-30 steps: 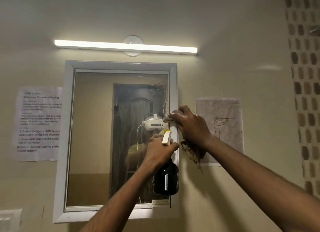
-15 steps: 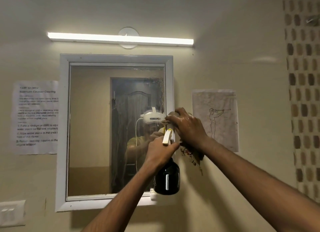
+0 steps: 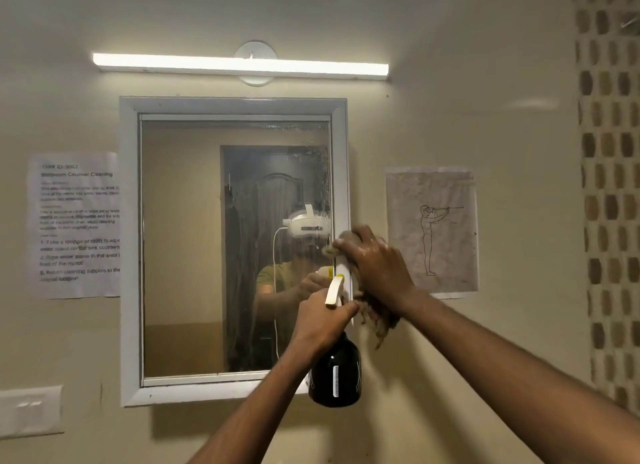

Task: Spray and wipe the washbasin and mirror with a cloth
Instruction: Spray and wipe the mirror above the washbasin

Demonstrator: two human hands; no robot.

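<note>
Head view looks up at a mirror (image 3: 207, 256) in a white frame (image 3: 129, 256) on a beige wall (image 3: 485, 83). Both arms reach up from below to the right edge of the mirror. For the left hand (image 3: 320, 320), the grip is closed around the neck of a dark spray bottle (image 3: 335, 373), with the fingers curled under its pale yellow trigger head (image 3: 334, 289); the body of the bottle hangs below the hand, in front of the lower right corner of the frame. For the right hand (image 3: 375, 266), the grip is bent over a brown cloth (image 3: 375, 320) and presses it on the right side of the frame, just beside the glass; a frayed part of the cloth hangs down under the wrist, and a small part shows above the fingers. This hand looks wet and shiny. On the glass near the right edge there are drops and streaks. In the mirror one sees a dark door and the person with a white headset. Above the mirror a long lamp (image 3: 239, 65) is shining. Left of the mirror hangs a printed sheet (image 3: 76, 224) with text, and right of it a paper with a drawn figure (image 3: 433, 228). At the lower left is a white switch plate (image 3: 29, 411), and at the far right a strip of small tiles (image 3: 609, 186). The washbasin is not in the view.
</note>
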